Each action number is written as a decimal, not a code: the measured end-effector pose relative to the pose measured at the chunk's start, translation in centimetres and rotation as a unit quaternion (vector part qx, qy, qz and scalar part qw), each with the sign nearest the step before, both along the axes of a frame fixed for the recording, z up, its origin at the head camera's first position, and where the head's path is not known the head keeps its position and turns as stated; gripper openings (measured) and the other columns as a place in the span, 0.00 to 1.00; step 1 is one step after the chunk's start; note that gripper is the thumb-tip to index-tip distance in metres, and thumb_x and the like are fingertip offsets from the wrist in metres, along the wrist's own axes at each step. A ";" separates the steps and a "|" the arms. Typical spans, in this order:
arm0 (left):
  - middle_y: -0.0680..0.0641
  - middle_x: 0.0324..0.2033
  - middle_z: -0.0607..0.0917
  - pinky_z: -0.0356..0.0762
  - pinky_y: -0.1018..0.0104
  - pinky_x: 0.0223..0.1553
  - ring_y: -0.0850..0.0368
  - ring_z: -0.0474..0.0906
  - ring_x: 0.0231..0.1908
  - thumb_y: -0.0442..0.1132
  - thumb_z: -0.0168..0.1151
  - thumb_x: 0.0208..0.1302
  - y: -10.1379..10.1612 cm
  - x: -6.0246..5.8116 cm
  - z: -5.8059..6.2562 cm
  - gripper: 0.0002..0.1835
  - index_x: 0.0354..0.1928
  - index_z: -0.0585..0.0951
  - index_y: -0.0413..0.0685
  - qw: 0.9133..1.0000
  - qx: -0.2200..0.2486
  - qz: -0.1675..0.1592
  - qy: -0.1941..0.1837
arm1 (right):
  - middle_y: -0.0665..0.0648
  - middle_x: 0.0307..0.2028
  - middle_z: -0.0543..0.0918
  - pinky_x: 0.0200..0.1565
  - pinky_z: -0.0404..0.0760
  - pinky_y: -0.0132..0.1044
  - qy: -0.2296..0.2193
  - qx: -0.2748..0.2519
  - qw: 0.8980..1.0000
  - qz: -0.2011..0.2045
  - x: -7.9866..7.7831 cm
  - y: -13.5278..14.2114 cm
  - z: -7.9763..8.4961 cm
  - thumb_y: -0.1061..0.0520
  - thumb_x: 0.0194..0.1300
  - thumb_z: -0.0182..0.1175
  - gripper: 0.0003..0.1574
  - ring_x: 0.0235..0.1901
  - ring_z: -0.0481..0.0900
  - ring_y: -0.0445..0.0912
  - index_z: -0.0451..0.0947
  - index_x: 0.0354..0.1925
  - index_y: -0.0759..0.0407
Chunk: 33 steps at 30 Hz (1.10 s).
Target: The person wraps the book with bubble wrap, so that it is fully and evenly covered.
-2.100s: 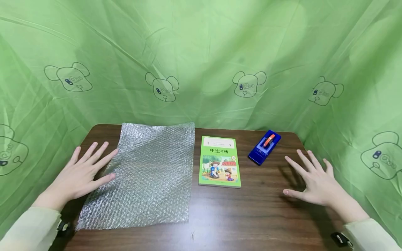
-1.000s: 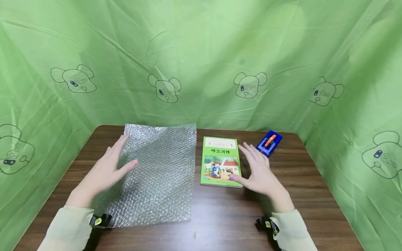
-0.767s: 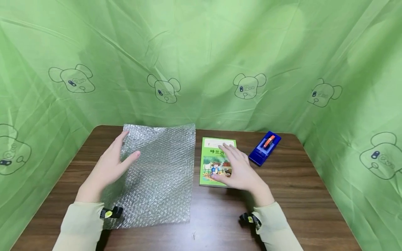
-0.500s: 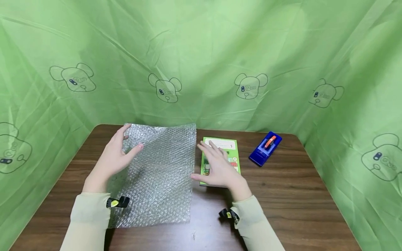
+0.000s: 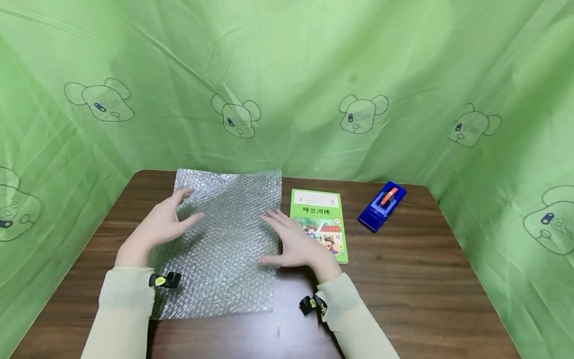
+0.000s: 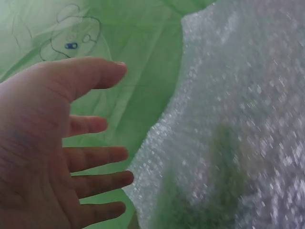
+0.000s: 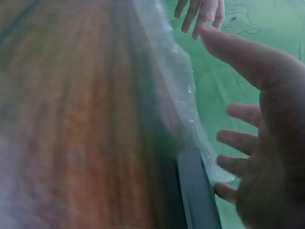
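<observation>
A sheet of bubble wrap [image 5: 224, 249] lies flat on the left half of the table. My left hand [image 5: 159, 224] hovers over its left side, fingers spread and thumb apart, holding nothing. Over the sheet's right edge is my right hand [image 5: 293, 242], also spread and holding nothing; it hides the lower left corner of a green book [image 5: 329, 227] with a picture cover. In the left wrist view the left fingers [image 6: 97, 157] are straight beside the bubble wrap [image 6: 190, 143]. The right wrist view shows the right fingers [image 7: 238, 140] extended near the book's edge [image 7: 195, 191].
A blue tape dispenser-like case [image 5: 374, 214] with an orange piece on it lies right of the book. The brown wooden table [image 5: 403, 289] is enclosed by a green curtain [image 5: 296, 60] with printed bear heads along its back and sides.
Both hands have come inward from the table's sides. The right hand has swept left across the book to the bubble wrap's edge; the left has moved right over the sheet. The objects stay put.
</observation>
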<state>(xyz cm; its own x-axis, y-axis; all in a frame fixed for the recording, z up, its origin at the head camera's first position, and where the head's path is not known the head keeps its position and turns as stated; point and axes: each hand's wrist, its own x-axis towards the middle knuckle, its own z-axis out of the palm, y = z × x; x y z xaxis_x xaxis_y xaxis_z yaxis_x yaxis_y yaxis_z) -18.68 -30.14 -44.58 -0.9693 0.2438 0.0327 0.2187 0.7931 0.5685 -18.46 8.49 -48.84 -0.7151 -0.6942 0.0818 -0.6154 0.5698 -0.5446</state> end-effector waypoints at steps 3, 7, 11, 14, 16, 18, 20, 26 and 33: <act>0.27 0.79 0.66 0.71 0.25 0.67 0.34 0.88 0.48 0.56 0.68 0.77 -0.5 -0.1 -0.8 0.48 0.84 0.58 0.35 1.000 -0.013 -0.017 -0.011 | 0.66 0.87 0.50 0.80 0.47 0.73 -0.018 0.003 1.000 0.018 0.1 -0.1 -0.3 0.25 0.64 0.74 0.72 0.86 0.43 0.66 0.51 0.89 0.52; 0.26 0.78 0.66 0.69 0.25 0.69 0.26 0.81 0.61 0.55 0.71 0.76 -0.9 -0.3 -2.0 0.49 0.84 0.59 0.35 0.999 -0.006 -0.028 -0.017 | 0.67 0.87 0.48 0.80 0.46 0.73 -0.018 0.015 1.000 0.018 0.3 -0.2 -0.6 0.26 0.64 0.73 0.72 0.86 0.41 0.67 0.50 0.89 0.51; 0.27 0.80 0.65 0.65 0.24 0.72 0.22 0.68 0.73 0.54 0.73 0.74 -1.3 -0.3 -2.6 0.50 0.84 0.59 0.37 0.999 0.001 -0.027 -0.026 | 0.69 0.87 0.48 0.80 0.45 0.74 -0.029 0.023 0.999 0.016 0.9 -0.8 -0.3 0.25 0.63 0.74 0.72 0.86 0.42 0.69 0.51 0.89 0.48; 0.27 0.80 0.65 0.63 0.24 0.73 0.22 0.64 0.76 0.53 0.75 0.72 -1.5 -0.5 -3.0 0.50 0.83 0.61 0.36 0.999 -0.002 -0.034 -0.029 | 0.69 0.87 0.48 0.79 0.44 0.75 -0.042 0.031 0.998 0.023 1.5 -1.4 0.1 0.24 0.62 0.74 0.71 0.85 0.41 0.70 0.53 0.89 0.47; 0.27 0.79 0.66 0.62 0.25 0.74 0.23 0.62 0.77 0.54 0.76 0.71 -1.6 -0.5 -3.3 0.49 0.82 0.63 0.36 0.999 -0.005 -0.040 -0.034 | 0.69 0.87 0.47 0.80 0.44 0.75 -0.044 0.044 0.998 0.026 1.9 -1.8 0.4 0.23 0.62 0.73 0.70 0.86 0.40 0.70 0.54 0.88 0.47; 0.26 0.79 0.65 0.62 0.24 0.74 0.23 0.60 0.78 0.54 0.78 0.69 -1.7 -0.6 -3.6 0.50 0.82 0.65 0.35 0.998 -0.007 -0.047 -0.038 | 0.68 0.87 0.47 0.80 0.44 0.73 -0.044 0.060 0.997 0.024 2.1 -2.0 0.4 0.22 0.62 0.73 0.70 0.86 0.39 0.69 0.56 0.88 0.47; 0.26 0.79 0.66 0.61 0.25 0.74 0.23 0.60 0.78 0.54 0.79 0.68 -1.7 -0.6 -3.7 0.51 0.82 0.65 0.36 0.998 -0.003 -0.050 -0.047 | 0.67 0.87 0.47 0.81 0.45 0.72 -0.041 0.072 0.996 0.018 2.2 -2.1 0.4 0.21 0.61 0.73 0.70 0.86 0.39 0.68 0.57 0.88 0.46; 0.25 0.80 0.63 0.58 0.24 0.75 0.22 0.56 0.79 0.52 0.81 0.65 -1.7 -0.5 -3.8 0.52 0.81 0.65 0.33 0.996 0.004 -0.068 -0.064 | 0.65 0.88 0.47 0.81 0.46 0.70 -0.039 0.084 0.996 0.003 2.3 -2.3 0.3 0.21 0.56 0.77 0.73 0.86 0.39 0.65 0.59 0.87 0.46; 0.24 0.82 0.57 0.57 0.20 0.73 0.19 0.50 0.80 0.53 0.81 0.65 -1.6 -0.5 -3.5 0.52 0.80 0.67 0.32 0.994 -0.008 -0.069 -0.082 | 0.61 0.88 0.48 0.81 0.48 0.70 -0.033 0.092 0.995 -0.003 2.2 -2.2 0.1 0.25 0.50 0.83 0.75 0.87 0.39 0.62 0.62 0.86 0.46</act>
